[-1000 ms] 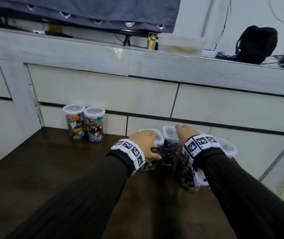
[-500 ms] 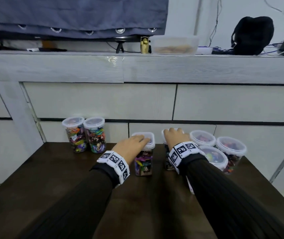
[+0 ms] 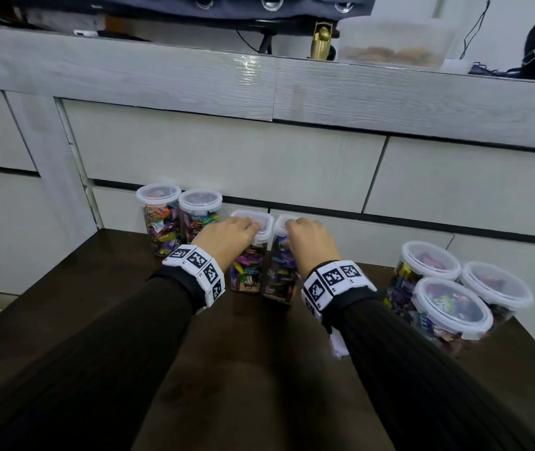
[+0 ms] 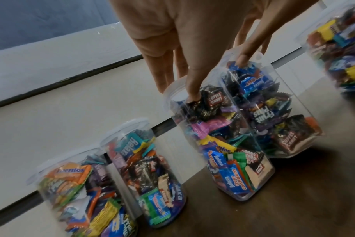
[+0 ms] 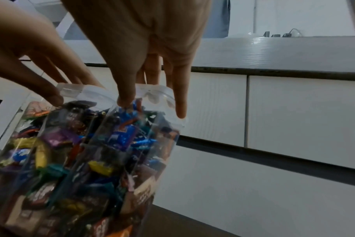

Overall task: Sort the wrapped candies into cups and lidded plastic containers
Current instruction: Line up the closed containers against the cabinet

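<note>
Two square clear containers full of wrapped candies stand side by side on the dark table (image 3: 259,369). My left hand (image 3: 246,227) grips the white lid of the left container (image 3: 248,271) from above, thumb in front and fingers behind. In the same way my right hand (image 3: 292,227) grips the lid of the right container (image 3: 279,278). The left wrist view shows my left hand (image 4: 177,91) on its container (image 4: 229,152), with the other container (image 4: 278,121) touching it. In the right wrist view my right hand (image 5: 150,102) clasps the lid of its container (image 5: 111,152).
Two round lidded candy jars (image 3: 158,219) (image 3: 199,213) stand just left of the held pair, against the grey drawer fronts (image 3: 227,157). Three more round lidded jars (image 3: 428,265) (image 3: 451,310) (image 3: 495,288) are grouped at the table's right edge. Bare table lies in front.
Both hands have brought the two square containers away from the right-hand group of jars, leftward and back, to beside the two round jars at the left.
</note>
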{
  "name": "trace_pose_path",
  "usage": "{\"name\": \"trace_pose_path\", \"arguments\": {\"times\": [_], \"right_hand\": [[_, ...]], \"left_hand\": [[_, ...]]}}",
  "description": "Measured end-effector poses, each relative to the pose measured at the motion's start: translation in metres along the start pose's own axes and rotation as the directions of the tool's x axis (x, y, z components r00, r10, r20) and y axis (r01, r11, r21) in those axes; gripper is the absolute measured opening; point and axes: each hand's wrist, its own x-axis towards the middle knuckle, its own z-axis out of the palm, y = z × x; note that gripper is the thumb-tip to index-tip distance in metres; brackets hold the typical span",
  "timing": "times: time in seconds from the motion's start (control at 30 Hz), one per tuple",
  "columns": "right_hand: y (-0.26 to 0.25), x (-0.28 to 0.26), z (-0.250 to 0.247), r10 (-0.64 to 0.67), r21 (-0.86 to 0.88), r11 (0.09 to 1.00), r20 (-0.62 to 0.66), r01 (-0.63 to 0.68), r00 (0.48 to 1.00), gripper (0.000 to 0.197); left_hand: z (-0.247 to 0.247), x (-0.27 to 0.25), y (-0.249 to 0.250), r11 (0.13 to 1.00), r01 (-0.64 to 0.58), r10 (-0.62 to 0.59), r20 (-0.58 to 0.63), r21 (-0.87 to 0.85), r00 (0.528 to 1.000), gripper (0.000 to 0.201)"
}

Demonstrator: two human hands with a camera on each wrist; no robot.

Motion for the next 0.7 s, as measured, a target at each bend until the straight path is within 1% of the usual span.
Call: {"name": "trace_pose_path", "arguments": {"times": [0.1,0.2,0.3,0.37,0.43,0.53,0.7], "right_hand": [[-0.009,0.011,0.013,-0.043,0.011,0.999,-0.022,0.043,0.999,0.026],[-0.018,0.023,0.025,-0.062,-0.016,0.998,-0.023,0.062,0.998,0.031],[-0.014,0.036,0.030,-0.059,0.012,0.998,-0.015,0.059,0.998,0.039],[-0.007,0.045,0.031,-0.084,0.021,0.996,-0.001,0.084,0.996,0.044],[-0.002,0.052,0.033,-0.106,0.009,0.994,0.002,0.106,0.994,0.048],[0.000,0.060,0.039,-0.089,0.009,0.996,-0.022,0.089,0.996,0.048],[0.000,0.064,0.045,-0.086,0.004,0.996,-0.076,0.086,0.993,0.050]], "left_hand": [[0.005,0.008,-0.012,0.999,0.046,-0.046,-0.016,0.012,0.999,0.055],[0.008,0.015,-0.021,0.997,0.077,-0.077,-0.007,0.009,0.997,0.052],[0.012,0.024,-0.028,0.997,0.070,-0.070,-0.013,0.014,0.997,0.052],[0.015,0.032,-0.032,0.998,0.065,-0.065,-0.014,0.014,0.998,0.055],[0.018,0.041,-0.034,0.997,0.078,-0.077,-0.021,0.021,0.997,0.052],[0.022,0.054,-0.037,0.995,0.093,-0.091,-0.041,0.031,0.995,0.047],[0.034,0.057,-0.041,0.995,0.094,-0.098,-0.106,-0.037,0.990,0.048]]}}
